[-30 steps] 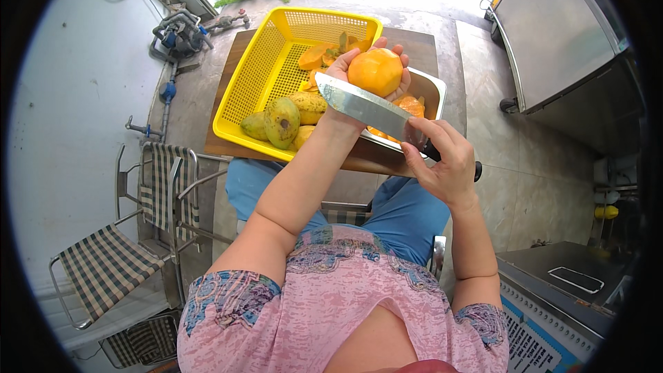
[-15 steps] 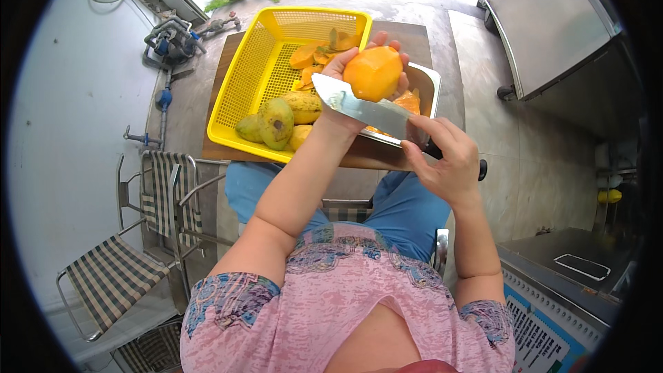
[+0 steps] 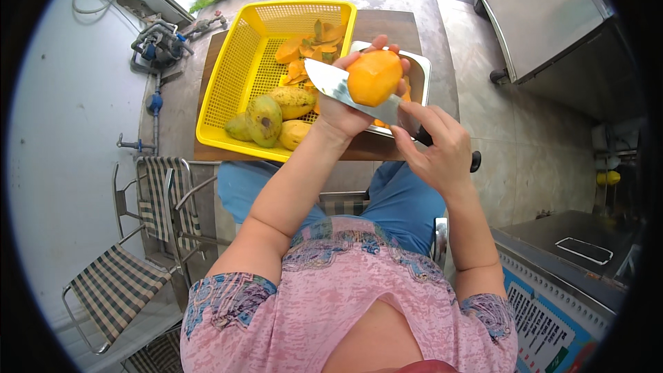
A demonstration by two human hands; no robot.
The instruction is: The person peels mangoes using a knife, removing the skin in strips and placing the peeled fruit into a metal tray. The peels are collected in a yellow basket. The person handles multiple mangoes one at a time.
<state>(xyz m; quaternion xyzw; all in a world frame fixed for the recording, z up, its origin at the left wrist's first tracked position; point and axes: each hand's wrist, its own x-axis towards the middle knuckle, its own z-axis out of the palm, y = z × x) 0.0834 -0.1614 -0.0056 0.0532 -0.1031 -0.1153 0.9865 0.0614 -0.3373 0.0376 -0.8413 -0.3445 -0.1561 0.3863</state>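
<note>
A peeled orange mango [image 3: 375,77] rests in my left hand [image 3: 343,117], whose fingers curl around its far side. My right hand [image 3: 442,148] grips a broad knife [image 3: 331,83] by its dark handle, thumb and forefinger near the base of the blade. The blade lies across my left palm, and the mango covers part of it. Just left of my left hand, several unpeeled green-yellow mangoes [image 3: 264,121] sit in a yellow perforated basket [image 3: 228,90]. Orange peels [image 3: 311,48] lie at its far end. Beneath my hands is a metal tray [image 3: 423,69] with orange pieces, mostly hidden.
Basket and tray stand on a brown wooden table [image 3: 400,24] before my knees. Checked folding chairs [image 3: 121,287] are at the left, near wall pipes [image 3: 159,48]. A wheeled metal cabinet [image 3: 539,21] stands far right, and a dark counter [image 3: 566,242] is nearer right.
The mango has come down slightly relative to the knife and now overlaps the blade, which earlier crossed in front of its lower edge. The whole view has shifted a little.
</note>
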